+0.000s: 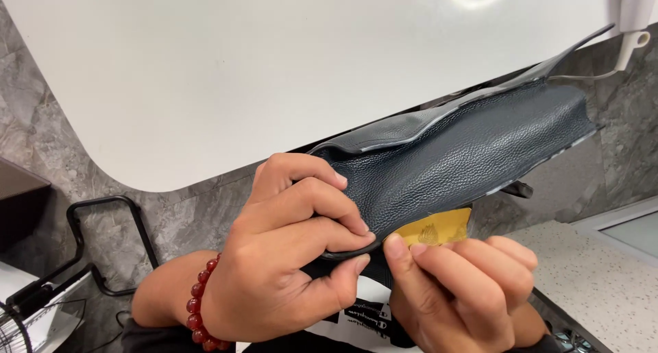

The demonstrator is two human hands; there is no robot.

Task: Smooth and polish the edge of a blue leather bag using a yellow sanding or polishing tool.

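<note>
Leather piece: dark navy pebbled leather piece [466, 154], held up in the air below the edge of the white table [240, 72], its long body running up and to the right.
Left hand: the left hand [288, 257] was clamped on the near end of the leather, fingers curled over the top and thumb pressed from beneath.
Right hand: the right hand [459, 291] was pinched shut on a yellow tag [439, 231] at the leather's lower edge, thumb tip touching it.
Wrist: a red bead bracelet [200, 305] sat on the left wrist.
Surroundings: grey marbled floor [41, 120] lay behind; a black metal frame [89, 243] stood at left, well apart from the hands.
</note>
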